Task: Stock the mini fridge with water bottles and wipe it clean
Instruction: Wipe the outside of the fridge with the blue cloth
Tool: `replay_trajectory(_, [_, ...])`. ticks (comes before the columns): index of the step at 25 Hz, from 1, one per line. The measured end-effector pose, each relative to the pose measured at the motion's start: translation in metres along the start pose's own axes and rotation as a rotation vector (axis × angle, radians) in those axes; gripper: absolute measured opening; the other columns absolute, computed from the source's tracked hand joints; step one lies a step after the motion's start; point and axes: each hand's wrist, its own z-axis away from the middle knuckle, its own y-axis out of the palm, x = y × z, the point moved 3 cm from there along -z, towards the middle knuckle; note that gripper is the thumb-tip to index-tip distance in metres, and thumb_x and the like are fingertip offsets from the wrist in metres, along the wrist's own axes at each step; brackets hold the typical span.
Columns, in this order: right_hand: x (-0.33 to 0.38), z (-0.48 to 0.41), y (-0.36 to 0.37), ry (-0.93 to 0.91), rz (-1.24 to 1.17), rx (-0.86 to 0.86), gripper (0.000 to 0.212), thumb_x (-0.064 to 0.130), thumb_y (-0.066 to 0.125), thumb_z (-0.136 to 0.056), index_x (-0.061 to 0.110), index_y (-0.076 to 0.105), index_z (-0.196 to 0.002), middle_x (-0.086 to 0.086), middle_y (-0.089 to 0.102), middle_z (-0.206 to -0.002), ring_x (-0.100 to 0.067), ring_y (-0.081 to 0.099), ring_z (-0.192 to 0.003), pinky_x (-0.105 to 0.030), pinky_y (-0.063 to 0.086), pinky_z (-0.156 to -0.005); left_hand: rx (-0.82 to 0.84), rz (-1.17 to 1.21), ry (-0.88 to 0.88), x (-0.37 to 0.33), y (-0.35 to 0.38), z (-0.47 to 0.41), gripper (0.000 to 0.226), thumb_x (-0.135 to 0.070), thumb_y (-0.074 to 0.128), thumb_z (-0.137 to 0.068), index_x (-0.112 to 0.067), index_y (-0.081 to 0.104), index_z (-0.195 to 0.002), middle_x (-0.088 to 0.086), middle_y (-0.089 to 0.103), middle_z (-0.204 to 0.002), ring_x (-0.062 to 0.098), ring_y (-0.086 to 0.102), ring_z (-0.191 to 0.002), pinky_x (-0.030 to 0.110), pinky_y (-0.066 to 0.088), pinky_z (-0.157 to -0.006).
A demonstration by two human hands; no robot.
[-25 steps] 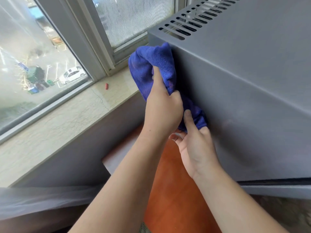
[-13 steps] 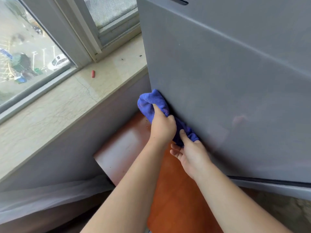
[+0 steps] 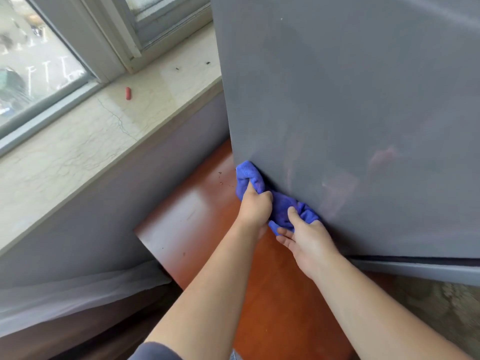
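Observation:
The grey mini fridge (image 3: pixel 350 113) fills the right of the view, its flat side wall facing me. A bunched blue cloth (image 3: pixel 279 201) is pressed against the lower rear corner of that wall. My left hand (image 3: pixel 255 207) grips the upper part of the cloth with curled fingers. Just below it, my right hand (image 3: pixel 307 237) holds the lower part, thumb on top of the fabric. No water bottles are in view.
The fridge stands on a reddish wooden surface (image 3: pixel 197 229). To the left runs a pale marble windowsill (image 3: pixel 78 149) with a small red object (image 3: pixel 128 93) on it, under a window (image 3: pixel 33 61). A narrow gap separates fridge and sill wall.
Both hands slid the blue cloth down the fridge's side, from the top rear corner by the vents to the lower part of the wall.

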Motion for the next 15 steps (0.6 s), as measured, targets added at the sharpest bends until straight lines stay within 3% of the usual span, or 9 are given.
replay_trajectory(4, [0.034, 0.039, 0.016, -0.274, 0.027, 0.065, 0.024, 0.031, 0.061, -0.102, 0.009, 0.073, -0.099, -0.012, 0.076, -0.091, -0.019, 0.071, -0.069, -0.042, 0.06, -0.072, -0.064, 0.073, 0.179, -0.064, -0.014, 0.046, 0.029, -0.005, 0.044, -0.07, -0.031, 0.056, -0.071, -0.001, 0.057, -0.076, 0.024, 0.054, -0.08, 0.045, 0.047, -0.075])
replay_trajectory(6, [0.063, 0.067, 0.032, -0.445, 0.068, 0.117, 0.025, 0.035, 0.062, -0.1, 0.014, 0.074, -0.093, -0.011, 0.078, -0.09, -0.026, 0.075, -0.077, -0.05, 0.062, -0.079, -0.139, 0.045, 0.328, -0.112, -0.026, 0.074, 0.029, -0.005, 0.046, -0.071, -0.033, 0.054, -0.067, -0.006, 0.05, -0.069, 0.02, 0.047, -0.072, 0.04, 0.042, -0.072])
replay_trajectory(9, [0.119, 0.119, 0.059, -0.654, -0.001, 0.233, 0.021, 0.027, 0.059, -0.103, 0.012, 0.071, -0.093, -0.018, 0.077, -0.092, -0.025, 0.074, -0.073, -0.04, 0.059, -0.066, -0.231, 0.037, 0.588, -0.186, -0.042, 0.118, 0.029, -0.004, 0.047, -0.073, -0.027, 0.061, -0.084, -0.014, 0.046, -0.06, 0.013, 0.04, -0.063, 0.033, 0.038, -0.066])
replay_trajectory(12, [0.15, 0.151, 0.063, -0.742, -0.035, 0.278, 0.019, 0.027, 0.059, -0.103, 0.016, 0.07, -0.093, -0.013, 0.077, -0.087, -0.018, 0.07, -0.065, -0.034, 0.057, -0.062, -0.23, -0.011, 0.721, -0.227, -0.045, 0.147, 0.043, 0.001, 0.046, -0.076, -0.001, 0.056, -0.118, -0.02, 0.041, -0.051, 0.009, 0.038, -0.055, 0.029, 0.034, -0.059])
replay_trajectory(15, [0.138, 0.146, 0.054, -0.628, -0.072, 0.314, 0.017, 0.026, 0.058, -0.104, 0.014, 0.07, -0.101, -0.006, 0.074, -0.082, -0.014, 0.067, -0.062, -0.034, 0.055, -0.061, -0.236, -0.159, 0.719, -0.225, -0.037, 0.153, 0.042, 0.002, 0.047, -0.081, -0.016, 0.06, -0.117, -0.022, 0.048, -0.056, 0.002, 0.045, -0.057, 0.025, 0.039, -0.063])
